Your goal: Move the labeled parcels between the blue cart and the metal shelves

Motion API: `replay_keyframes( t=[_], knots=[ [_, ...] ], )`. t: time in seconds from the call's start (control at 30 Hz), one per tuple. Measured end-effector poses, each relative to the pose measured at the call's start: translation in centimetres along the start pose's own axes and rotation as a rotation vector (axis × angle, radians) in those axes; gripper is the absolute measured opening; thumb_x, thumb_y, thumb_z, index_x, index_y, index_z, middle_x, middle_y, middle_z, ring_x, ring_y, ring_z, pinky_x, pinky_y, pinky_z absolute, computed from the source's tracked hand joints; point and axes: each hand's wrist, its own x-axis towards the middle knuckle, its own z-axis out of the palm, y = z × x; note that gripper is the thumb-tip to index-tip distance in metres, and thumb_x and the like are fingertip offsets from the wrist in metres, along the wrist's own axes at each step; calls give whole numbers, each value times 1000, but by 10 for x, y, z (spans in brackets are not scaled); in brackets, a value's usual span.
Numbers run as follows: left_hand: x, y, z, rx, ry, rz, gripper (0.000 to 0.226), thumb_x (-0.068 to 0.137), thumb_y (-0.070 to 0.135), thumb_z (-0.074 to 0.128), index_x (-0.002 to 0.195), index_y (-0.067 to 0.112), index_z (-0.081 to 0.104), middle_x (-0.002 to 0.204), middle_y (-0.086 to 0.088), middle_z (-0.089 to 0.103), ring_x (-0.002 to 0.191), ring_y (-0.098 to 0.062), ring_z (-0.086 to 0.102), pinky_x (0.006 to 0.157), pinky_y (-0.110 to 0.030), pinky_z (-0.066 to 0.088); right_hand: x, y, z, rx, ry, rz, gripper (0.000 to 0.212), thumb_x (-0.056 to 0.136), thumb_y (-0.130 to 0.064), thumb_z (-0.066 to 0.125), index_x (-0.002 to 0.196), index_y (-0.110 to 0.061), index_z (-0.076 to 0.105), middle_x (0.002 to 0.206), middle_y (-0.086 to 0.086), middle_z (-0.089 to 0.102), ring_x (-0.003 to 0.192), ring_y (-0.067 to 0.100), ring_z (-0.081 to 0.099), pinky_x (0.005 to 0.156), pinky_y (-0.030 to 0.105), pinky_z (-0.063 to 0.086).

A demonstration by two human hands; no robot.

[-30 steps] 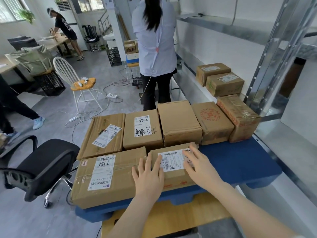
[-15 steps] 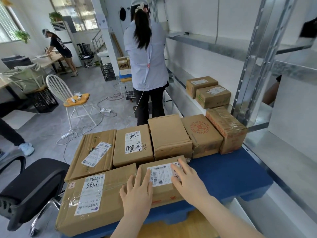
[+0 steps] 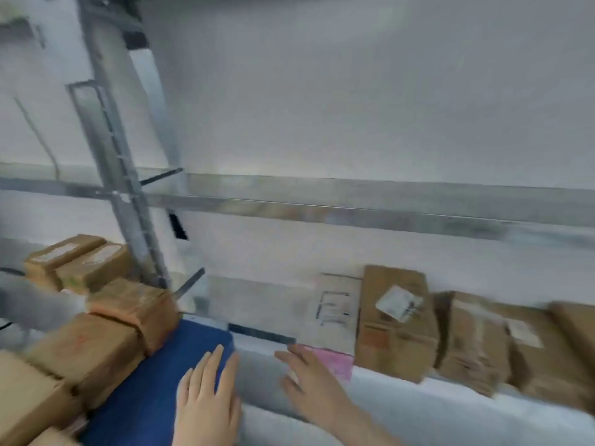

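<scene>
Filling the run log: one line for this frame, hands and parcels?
view: motion-blurred | left hand: empty, open, over blue cart | right hand: empty, open, at metal shelf edge | parcels: on shelf, more on cart

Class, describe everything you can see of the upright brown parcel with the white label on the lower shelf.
The upright brown parcel looks like cardboard, creased and blurred by motion. It stands tilted slightly on the metal shelf, leaning back toward the wall. A crooked white label sits high on its front; its print is unreadable. Another brown parcel sits close on its right, a flat white packet on its left. Neither hand touches it.
</scene>
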Motion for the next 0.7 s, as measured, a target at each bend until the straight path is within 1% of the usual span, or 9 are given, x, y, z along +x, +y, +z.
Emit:
replay_keyframes(
  t=[0.03, 0.1, 0.23, 0.3, 0.33, 0.4, 0.43, 0.57, 0.7],
  knots=[
    [9, 38, 9, -65, -7, 69, 53, 75, 25, 36, 123, 18, 59, 123, -17, 63, 106, -36, 62, 101, -40, 30, -24, 22, -30, -21, 61, 52, 46, 98, -31, 42, 144, -26, 36, 153, -2, 27, 138, 15, 30, 110, 24, 24],
    [22, 121, 19, -162, -6, 204, 53, 75, 25, 37, 120, 15, 62, 120, -19, 64, 99, -39, 65, 91, -48, 39, -80, 66, -92, -74, 192, 168, 45, 97, -28, 41, 142, -26, 38, 151, -1, 31, 133, 22, 37, 105, 31, 35],
    [21, 292, 13, -254, -79, 389, 53, 76, 30, 41, 120, 11, 65, 123, -21, 61, 96, -44, 63, 82, -56, 46, -219, 143, -211, -210, 414, 461, 46, 95, -23, 40, 142, -26, 38, 148, 1, 35, 133, 23, 34, 107, 34, 34],
    [10, 372, 9, -308, -149, 453, 56, 78, 29, 51, 133, 17, 55, 137, -16, 52, 110, -41, 57, 89, -56, 43, -294, 175, -259, -269, 510, 598, 46, 96, -21, 39, 141, -24, 40, 147, 0, 36, 131, 22, 37, 105, 34, 36],
    [1, 409, 9, -297, -195, 464, 61, 82, 31, 53, 142, 24, 42, 147, -11, 40, 124, -37, 48, 98, -54, 38, -329, 189, -280, -295, 545, 666, 46, 95, -20, 40, 141, -24, 40, 147, 0, 36, 128, 23, 40, 102, 35, 39],
    [-21, 478, 16, -294, -265, 522, 68, 89, 41, 48, 149, 33, 18, 157, -3, 18, 139, -29, 26, 110, -46, 25, -397, 218, -312, -308, 592, 791, 45, 96, -20, 40, 141, -23, 40, 147, -2, 37, 121, 24, 47, 96, 37, 43],
    [-34, 511, 20, -322, -287, 553, 67, 90, 44, 46, 149, 34, 14, 157, -1, 14, 140, -28, 23, 111, -45, 22, -429, 232, -326, -305, 617, 838, 44, 97, -21, 40, 141, -24, 40, 146, -4, 37, 119, 23, 49, 93, 36, 44],
    [-88, 630, 40, -416, -341, 672, 62, 93, 44, 42, 148, 38, 14, 157, 3, 11, 142, -23, 17, 112, -44, 20, -531, 303, -374, -311, 707, 927, 42, 97, -19, 41, 138, -27, 42, 144, -7, 39, 124, 18, 44, 97, 30, 40],
    [-119, 751, 67, -389, -364, 761, 60, 95, 43, 35, 149, 37, 9, 158, 6, 7, 144, -21, 13, 114, -42, 18, -593, 390, -420, -285, 682, 931, 43, 97, -21, 39, 140, -30, 40, 147, -11, 34, 128, 14, 40, 98, 28, 39]
  ],
)
